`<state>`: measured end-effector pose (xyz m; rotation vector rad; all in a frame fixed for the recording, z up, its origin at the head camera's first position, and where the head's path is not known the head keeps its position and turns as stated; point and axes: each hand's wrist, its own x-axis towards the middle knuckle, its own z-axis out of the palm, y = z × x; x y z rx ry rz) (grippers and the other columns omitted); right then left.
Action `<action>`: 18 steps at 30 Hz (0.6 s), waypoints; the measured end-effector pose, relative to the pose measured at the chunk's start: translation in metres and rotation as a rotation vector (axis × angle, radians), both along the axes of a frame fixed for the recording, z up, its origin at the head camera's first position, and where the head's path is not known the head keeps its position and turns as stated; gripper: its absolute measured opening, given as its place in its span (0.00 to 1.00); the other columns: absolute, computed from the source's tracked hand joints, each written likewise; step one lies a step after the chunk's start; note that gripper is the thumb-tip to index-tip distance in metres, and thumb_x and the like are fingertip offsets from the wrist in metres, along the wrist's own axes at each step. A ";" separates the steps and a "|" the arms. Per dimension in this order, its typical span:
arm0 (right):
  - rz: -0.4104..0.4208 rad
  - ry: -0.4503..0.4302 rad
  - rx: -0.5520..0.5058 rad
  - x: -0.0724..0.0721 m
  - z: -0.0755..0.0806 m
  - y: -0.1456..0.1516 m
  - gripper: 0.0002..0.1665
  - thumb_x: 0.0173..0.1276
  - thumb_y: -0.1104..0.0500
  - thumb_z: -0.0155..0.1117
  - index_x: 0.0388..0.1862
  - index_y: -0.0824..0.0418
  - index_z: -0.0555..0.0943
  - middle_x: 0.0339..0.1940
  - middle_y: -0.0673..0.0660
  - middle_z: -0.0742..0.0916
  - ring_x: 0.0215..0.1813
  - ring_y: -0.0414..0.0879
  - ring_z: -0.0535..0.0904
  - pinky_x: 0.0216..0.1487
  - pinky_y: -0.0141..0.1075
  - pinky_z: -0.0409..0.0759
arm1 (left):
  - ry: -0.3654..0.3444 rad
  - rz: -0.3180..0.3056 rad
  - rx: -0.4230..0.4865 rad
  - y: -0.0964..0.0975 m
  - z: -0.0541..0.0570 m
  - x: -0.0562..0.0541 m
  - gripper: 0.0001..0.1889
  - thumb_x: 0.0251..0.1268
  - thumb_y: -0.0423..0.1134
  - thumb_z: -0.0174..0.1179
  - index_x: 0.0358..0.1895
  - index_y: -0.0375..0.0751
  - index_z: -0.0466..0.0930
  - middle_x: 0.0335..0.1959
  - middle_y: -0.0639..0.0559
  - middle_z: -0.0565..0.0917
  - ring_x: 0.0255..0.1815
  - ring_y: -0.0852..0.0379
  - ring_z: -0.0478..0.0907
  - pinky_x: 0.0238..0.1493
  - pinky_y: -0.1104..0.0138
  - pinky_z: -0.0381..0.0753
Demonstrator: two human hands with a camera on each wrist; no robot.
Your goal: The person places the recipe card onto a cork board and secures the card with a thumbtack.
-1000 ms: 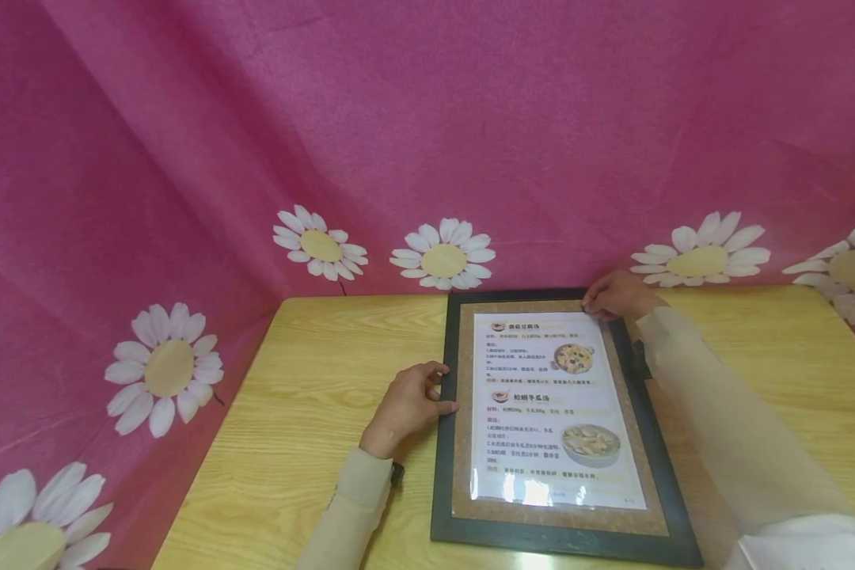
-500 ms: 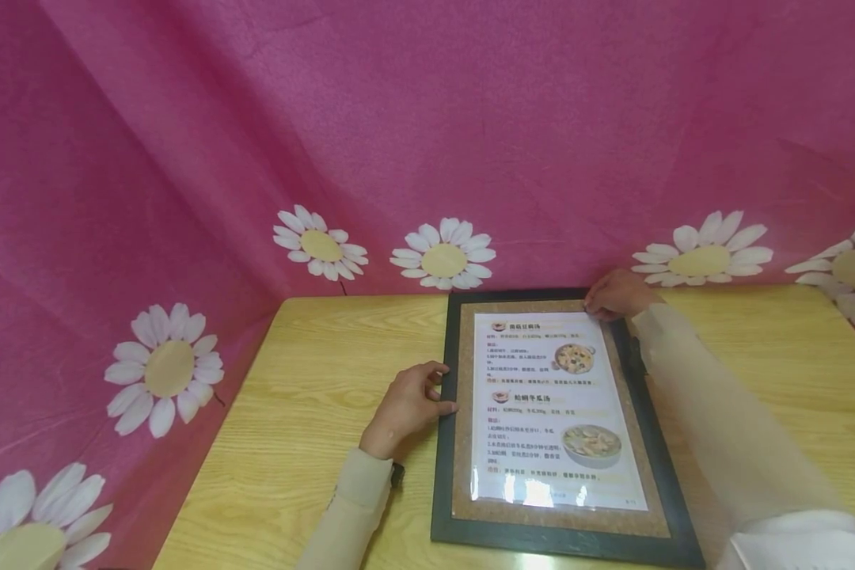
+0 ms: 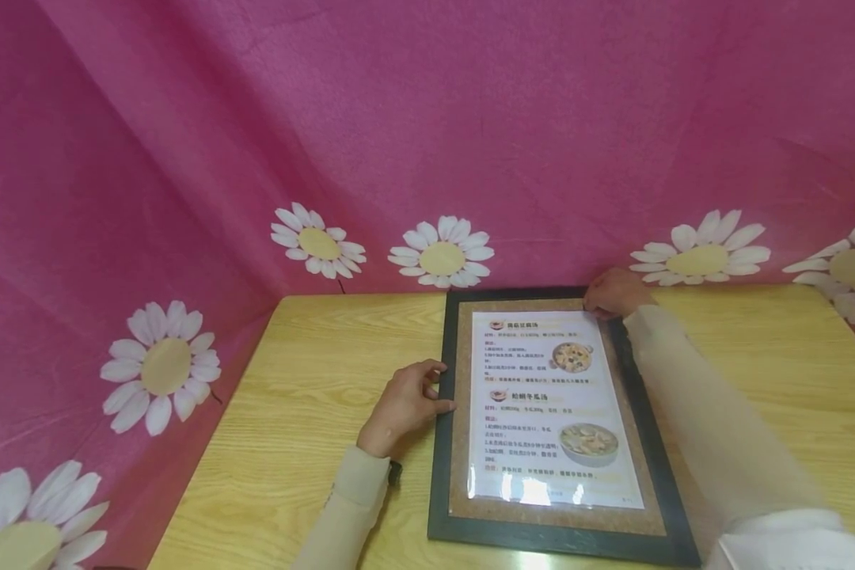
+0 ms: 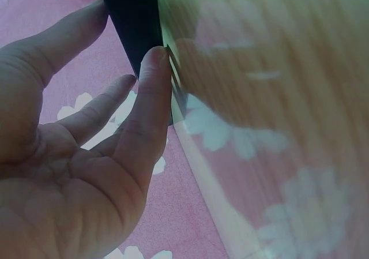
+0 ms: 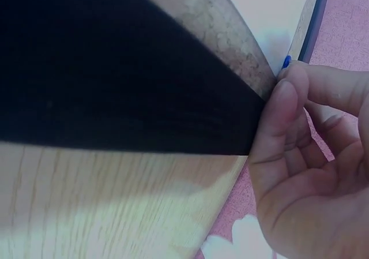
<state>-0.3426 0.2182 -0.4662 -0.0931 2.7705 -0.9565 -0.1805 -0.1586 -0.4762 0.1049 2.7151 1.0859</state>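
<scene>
Left hand [image 3: 408, 404] — fingers apart — likely steadies board [image 3: 563, 541]; right hand [image 3: 618, 294], fingertips together, pinches blue pin [image 5: 286, 62] at sheet [image 3: 552, 410] corner.

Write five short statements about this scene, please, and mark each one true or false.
1. The left hand is at the left side of the frame. True.
2. The frame is white. False: it is dark.
3. The right hand is at the frame's far right corner. True.
4. The sheet lies inside the frame. True.
5. The sheet has no pictures. False: it shows food pictures.
</scene>
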 end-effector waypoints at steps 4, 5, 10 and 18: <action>-0.008 0.024 0.021 0.001 -0.001 -0.001 0.08 0.49 0.64 0.61 0.13 0.58 0.77 0.12 0.47 0.77 0.20 0.42 0.74 0.24 0.35 0.71 | -0.011 0.005 -0.001 0.000 0.000 0.000 0.31 0.58 0.39 0.78 0.66 0.42 0.79 0.56 0.45 0.84 0.43 0.54 0.79 0.44 0.64 0.82; -0.008 0.033 0.025 0.001 -0.001 -0.001 0.08 0.49 0.63 0.60 0.13 0.58 0.76 0.12 0.47 0.76 0.20 0.42 0.73 0.24 0.35 0.71 | -0.014 0.010 0.000 0.000 0.001 0.000 0.31 0.59 0.39 0.78 0.66 0.43 0.79 0.56 0.45 0.84 0.43 0.54 0.79 0.45 0.64 0.82; -0.019 0.042 0.007 0.002 -0.003 -0.001 0.10 0.53 0.63 0.60 0.14 0.58 0.77 0.12 0.46 0.77 0.21 0.43 0.73 0.25 0.36 0.71 | -0.020 0.023 -0.004 0.000 0.002 0.000 0.31 0.58 0.39 0.78 0.66 0.44 0.78 0.57 0.46 0.83 0.44 0.54 0.79 0.46 0.63 0.83; 0.025 0.008 -0.090 0.012 0.000 0.001 0.10 0.65 0.65 0.62 0.36 0.73 0.85 0.22 0.52 0.85 0.28 0.43 0.78 0.32 0.35 0.78 | -0.027 0.020 0.007 0.001 0.003 0.001 0.32 0.58 0.39 0.78 0.66 0.43 0.78 0.57 0.44 0.83 0.43 0.54 0.79 0.45 0.64 0.82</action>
